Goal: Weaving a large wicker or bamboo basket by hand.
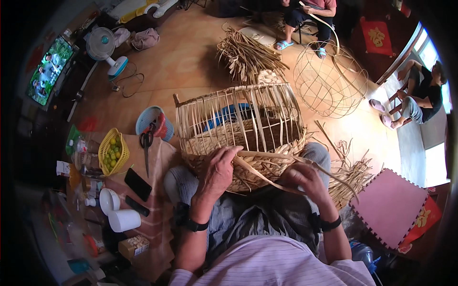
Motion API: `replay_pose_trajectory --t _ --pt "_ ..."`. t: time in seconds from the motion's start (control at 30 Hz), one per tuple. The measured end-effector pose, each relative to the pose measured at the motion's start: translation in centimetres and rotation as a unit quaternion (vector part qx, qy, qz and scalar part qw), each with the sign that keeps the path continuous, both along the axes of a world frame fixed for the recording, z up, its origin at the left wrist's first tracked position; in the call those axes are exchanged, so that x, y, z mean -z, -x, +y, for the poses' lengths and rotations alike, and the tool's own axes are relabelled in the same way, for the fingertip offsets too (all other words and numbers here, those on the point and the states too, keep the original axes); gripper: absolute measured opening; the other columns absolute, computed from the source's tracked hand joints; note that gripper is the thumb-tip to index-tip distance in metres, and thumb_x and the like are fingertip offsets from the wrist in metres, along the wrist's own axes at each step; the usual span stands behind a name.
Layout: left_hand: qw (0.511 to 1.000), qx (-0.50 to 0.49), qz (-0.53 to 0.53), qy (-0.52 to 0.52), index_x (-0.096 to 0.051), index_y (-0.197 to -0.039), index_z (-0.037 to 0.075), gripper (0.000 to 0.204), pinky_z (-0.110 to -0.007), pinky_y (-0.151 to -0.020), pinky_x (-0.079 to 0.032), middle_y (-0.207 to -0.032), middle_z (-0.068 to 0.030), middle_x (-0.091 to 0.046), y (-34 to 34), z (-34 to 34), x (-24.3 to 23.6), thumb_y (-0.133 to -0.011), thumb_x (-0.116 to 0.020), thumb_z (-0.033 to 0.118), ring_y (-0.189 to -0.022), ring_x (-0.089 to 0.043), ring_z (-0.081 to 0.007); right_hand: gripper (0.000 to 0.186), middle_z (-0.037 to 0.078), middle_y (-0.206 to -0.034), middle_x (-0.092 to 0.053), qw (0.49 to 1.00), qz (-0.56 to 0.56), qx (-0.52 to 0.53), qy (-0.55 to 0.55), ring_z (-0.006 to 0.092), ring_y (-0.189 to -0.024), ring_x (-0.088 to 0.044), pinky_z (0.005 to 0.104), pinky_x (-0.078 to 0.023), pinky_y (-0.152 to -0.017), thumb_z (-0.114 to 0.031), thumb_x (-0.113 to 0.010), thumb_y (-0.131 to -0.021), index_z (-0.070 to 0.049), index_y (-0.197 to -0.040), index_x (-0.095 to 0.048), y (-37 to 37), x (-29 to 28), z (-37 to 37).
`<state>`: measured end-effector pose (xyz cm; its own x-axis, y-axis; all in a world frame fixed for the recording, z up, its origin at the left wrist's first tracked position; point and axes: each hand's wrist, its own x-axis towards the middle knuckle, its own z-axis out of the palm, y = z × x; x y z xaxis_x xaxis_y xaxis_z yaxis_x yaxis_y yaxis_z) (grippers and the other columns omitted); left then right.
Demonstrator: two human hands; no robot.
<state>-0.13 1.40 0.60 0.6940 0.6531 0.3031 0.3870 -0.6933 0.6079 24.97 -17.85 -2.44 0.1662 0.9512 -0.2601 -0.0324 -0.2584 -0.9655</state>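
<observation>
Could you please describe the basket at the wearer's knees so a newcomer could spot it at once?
Find the striped trousers; the straw-coloured basket sits between the knees. Its slatted side rises from thick braiding, unlike the yellow fruit basket or the bare round frame on the floor.

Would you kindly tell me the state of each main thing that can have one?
Large basket: partly woven, bare ribs showing
Straw strip: running from left hand to right hand, which is blurred
Straw bundle: heaped on the floor
Scissors: blades look closed
Phone: screen dark
Yellow basket: holding green fruit
Television: on
Fan: upright; spinning unclear
</observation>
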Motion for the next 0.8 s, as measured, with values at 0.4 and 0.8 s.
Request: replay_pose_trajectory --t 0.4,0.8 --pt "0.998 0.02 -0.018 0.065 -0.067 -0.127 0.007 0.033 -0.044 -0.091 -0.056 -0.114 -0.0184 -0.072 0.3 0.2 0.1 -0.094 -0.064 0.008 -0.106 -0.07 -0.0368 0.043 0.01 -0.126 -0.069 0.966 0.153 -0.092 -0.189 0.0181 -0.122 -0.065 0.0337 -0.049 -0.108 -0.015 -0.071 -0.101 -0.005 -0.138 -0.054 4.2 -6.2 2.5" --pt "0.993 -0.07 0.089 -0.022 -0.04 -0.151 0.006 0.064 -0.05 -0.085 -0.054 -0.111 -0.0248 -0.069 -1.9 -2.1 0.6 -0.097 -0.071 0.019 -0.1 -0.068 -0.0404 0.031 0.01 -0.1 -0.071 0.973 0.106 0.012 -0.207 0.0194 -0.09 -0.073 0.0369 -0.062 -0.088 -0.028 -0.059 -0.109 0.001 -0.12 -0.061 2.1 -5.7 19.9"
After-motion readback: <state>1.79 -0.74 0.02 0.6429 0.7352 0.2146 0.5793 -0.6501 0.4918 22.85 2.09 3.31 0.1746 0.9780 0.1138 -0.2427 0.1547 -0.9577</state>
